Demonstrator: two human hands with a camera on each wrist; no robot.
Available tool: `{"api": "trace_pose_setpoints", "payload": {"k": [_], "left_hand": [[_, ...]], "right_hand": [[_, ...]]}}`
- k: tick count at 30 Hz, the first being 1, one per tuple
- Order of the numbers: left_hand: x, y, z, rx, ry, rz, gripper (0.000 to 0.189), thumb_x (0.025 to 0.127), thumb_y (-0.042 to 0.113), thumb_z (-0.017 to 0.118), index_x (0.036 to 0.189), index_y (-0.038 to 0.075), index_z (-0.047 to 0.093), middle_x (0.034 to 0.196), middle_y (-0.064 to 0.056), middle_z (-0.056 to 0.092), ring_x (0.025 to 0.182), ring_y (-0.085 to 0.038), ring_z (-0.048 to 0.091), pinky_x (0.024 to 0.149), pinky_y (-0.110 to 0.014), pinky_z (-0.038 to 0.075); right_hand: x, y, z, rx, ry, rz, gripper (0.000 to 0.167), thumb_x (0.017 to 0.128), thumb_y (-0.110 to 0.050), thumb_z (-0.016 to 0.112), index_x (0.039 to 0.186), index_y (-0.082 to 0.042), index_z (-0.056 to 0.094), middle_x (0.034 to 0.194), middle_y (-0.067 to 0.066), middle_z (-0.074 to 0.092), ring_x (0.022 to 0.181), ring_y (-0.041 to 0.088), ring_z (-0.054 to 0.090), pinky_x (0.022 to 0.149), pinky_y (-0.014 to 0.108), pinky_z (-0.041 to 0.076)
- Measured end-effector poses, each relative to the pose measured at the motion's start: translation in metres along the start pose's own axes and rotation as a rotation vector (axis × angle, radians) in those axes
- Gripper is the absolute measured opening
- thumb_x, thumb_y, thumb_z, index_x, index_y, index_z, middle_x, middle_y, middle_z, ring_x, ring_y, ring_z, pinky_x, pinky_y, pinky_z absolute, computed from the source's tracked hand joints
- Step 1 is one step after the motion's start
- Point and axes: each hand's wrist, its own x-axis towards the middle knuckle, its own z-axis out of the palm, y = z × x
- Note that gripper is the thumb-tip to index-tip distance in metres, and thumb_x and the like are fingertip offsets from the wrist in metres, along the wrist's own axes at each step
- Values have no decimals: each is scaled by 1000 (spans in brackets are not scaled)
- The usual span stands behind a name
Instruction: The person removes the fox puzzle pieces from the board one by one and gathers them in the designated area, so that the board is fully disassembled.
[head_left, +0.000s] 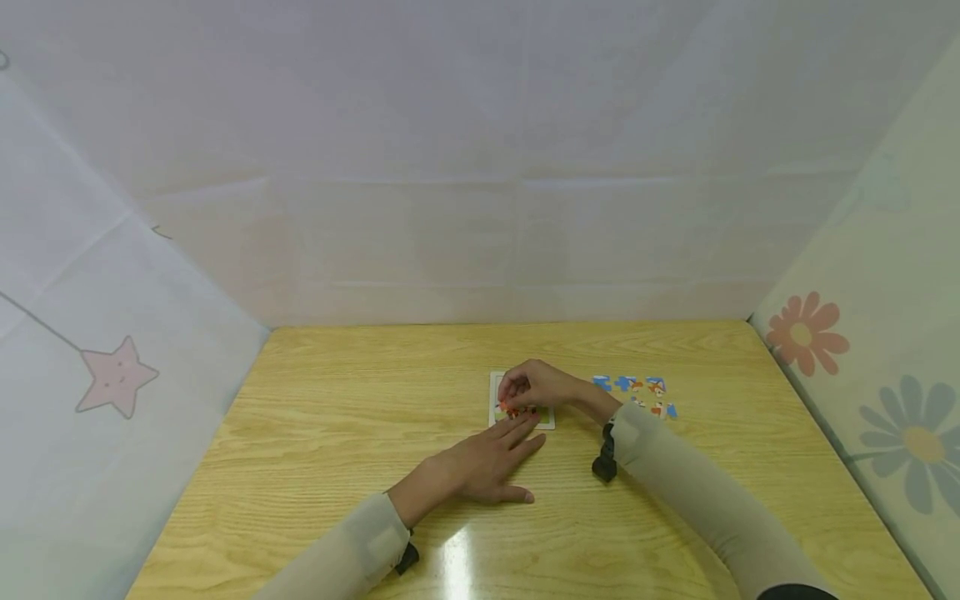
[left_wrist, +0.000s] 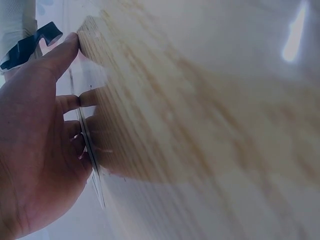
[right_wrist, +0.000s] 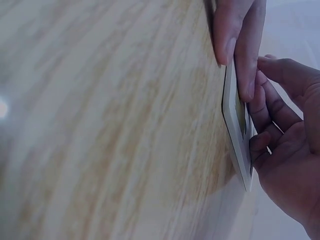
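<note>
A small jigsaw puzzle board (head_left: 547, 423) with a pale frame lies flat on the table, partly covered by both hands. Its visible inside shows red, orange and green picture parts. Fingers spread, my left hand (head_left: 491, 465) rests palm down, with fingertips on the board's near side and the thumb out on the table. From the right, my right hand (head_left: 542, 383) reaches over the board, thumb and fingertips drawn together on a reddish puzzle piece (head_left: 505, 406) at its left part. In the right wrist view, the right hand's (right_wrist: 290, 120) curled fingers are right at the board (right_wrist: 232, 117).
Several loose puzzle pieces (head_left: 622, 383) in blue, orange and white lie in rows right of the board, beside the right forearm. The wooden table (head_left: 337, 400) meets a pale cloth wall (head_left: 450, 250) at the back, with printed cloth at both sides.
</note>
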Motion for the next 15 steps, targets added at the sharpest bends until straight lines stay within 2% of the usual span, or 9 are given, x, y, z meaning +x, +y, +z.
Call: {"api": "trace_pose_setpoints", "payload": {"k": [6,15], "left_hand": [[0,0,1,13,1,2,91,104,71,42,171,14,20,178,-15,6,165,-29,9,132,-39,21],[0,-2,3,8,1,2,91,104,72,40,171,15,19,179,-14,3,165,-28,7,132,-40,21]], "right_hand": [[-1,-3,1,-13,9,11,11,101,-3,71,110,-1,77,97,13,78,75,22,72,63,32,60],[-4,-7,0,-23,80,79,10,101,-7,73,109,-5,78,96,8,78,80,23,73,67,34,62]]}}
